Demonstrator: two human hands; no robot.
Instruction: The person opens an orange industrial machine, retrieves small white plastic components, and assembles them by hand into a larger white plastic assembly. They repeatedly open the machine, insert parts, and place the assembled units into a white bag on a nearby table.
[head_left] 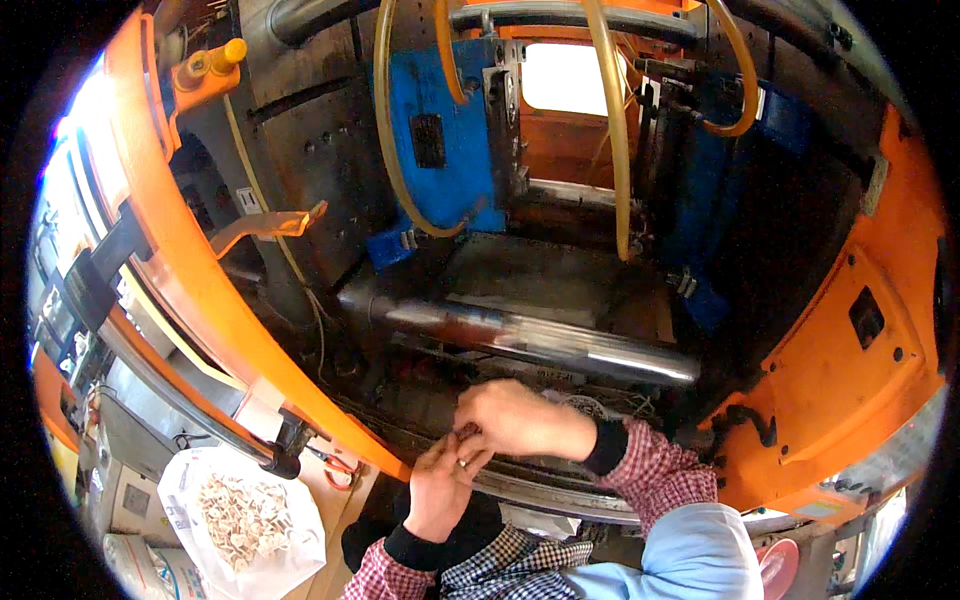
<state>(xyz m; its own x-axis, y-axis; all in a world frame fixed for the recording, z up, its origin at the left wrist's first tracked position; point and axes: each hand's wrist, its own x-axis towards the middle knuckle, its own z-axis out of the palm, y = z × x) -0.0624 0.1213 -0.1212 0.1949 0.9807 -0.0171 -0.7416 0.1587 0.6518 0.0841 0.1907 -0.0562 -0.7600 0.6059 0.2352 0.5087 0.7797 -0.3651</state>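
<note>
Light is thrown back by the rod (540,343) in hard glare toward its right end. Above it, the window (570,78) is blown out to white, and the blue plate (455,145) is clearly lit. Right of the rod, the dark wall (815,220) is sunk in shadow. Far left of the rod, daylight is overexposed and fringed violet. Below the rod, the left hand (438,498) and right hand (515,418) are brightly lit. Outer edges are bent, and the corners are blacked out.

red-checked sleeves (665,472), black cuffs (608,448), orange frame (835,370), blue plate (460,135)
</note>
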